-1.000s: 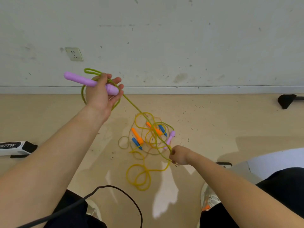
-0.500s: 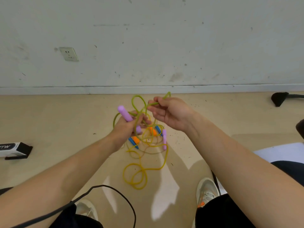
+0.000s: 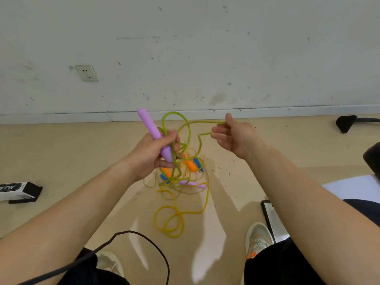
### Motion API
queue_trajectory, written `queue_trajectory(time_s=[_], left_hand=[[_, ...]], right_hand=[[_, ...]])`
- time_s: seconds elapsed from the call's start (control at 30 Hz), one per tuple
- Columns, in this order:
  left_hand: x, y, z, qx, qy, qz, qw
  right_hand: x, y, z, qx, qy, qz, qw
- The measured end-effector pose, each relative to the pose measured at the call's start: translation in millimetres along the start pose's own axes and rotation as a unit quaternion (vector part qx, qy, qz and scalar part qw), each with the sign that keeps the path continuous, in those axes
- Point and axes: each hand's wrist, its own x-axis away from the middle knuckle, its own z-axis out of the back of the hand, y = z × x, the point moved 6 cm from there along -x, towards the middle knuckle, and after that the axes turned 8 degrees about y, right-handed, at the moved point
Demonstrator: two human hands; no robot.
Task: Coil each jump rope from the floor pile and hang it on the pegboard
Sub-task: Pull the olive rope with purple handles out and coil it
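My left hand point(image 3: 153, 155) grips a purple handle point(image 3: 151, 128) of a green jump rope point(image 3: 174, 124), with rope loops gathered against it. My right hand point(image 3: 234, 136) pinches a strand of the same green rope between thumb and fingers, stretched out to the right of the loops. The rope's second purple handle point(image 3: 192, 183) hangs low over the floor pile. That pile point(image 3: 181, 175) holds a yellow rope point(image 3: 170, 221) and orange point(image 3: 191, 165) and blue handles point(image 3: 198, 163).
A wall with a socket point(image 3: 86, 73) stands behind the pile. A white and black box point(image 3: 18, 191) lies at the left. A black cable point(image 3: 131, 241) curves near my shoes point(image 3: 258, 239). A black stand foot point(image 3: 347, 122) sits at the right, a tablet point(image 3: 271, 217) beside my right shoe.
My hands moved apart: the right hand drew the green strand out to the right, the left hand tilted the purple handle upright. The second purple handle swung lower over the pile.
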Motion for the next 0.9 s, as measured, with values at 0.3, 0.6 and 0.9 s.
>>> queue_trajectory(time_s=[0.3,0.6,0.9], left_hand=[[-5,30,-4,0.273,0.037,0.052,0.960],[-17,47,27,0.328,0.123,0.019,0.936],[-33,40,72,0.283,0.199,-0.002,0.938]], right_hand=[[0,122,-29,0.449,-0.213,0.069,0.865],[8,157,-52,0.458,-0.288,0.111,0.834],[-14,171,-16,0.585,-0.250,0.087,0.767]])
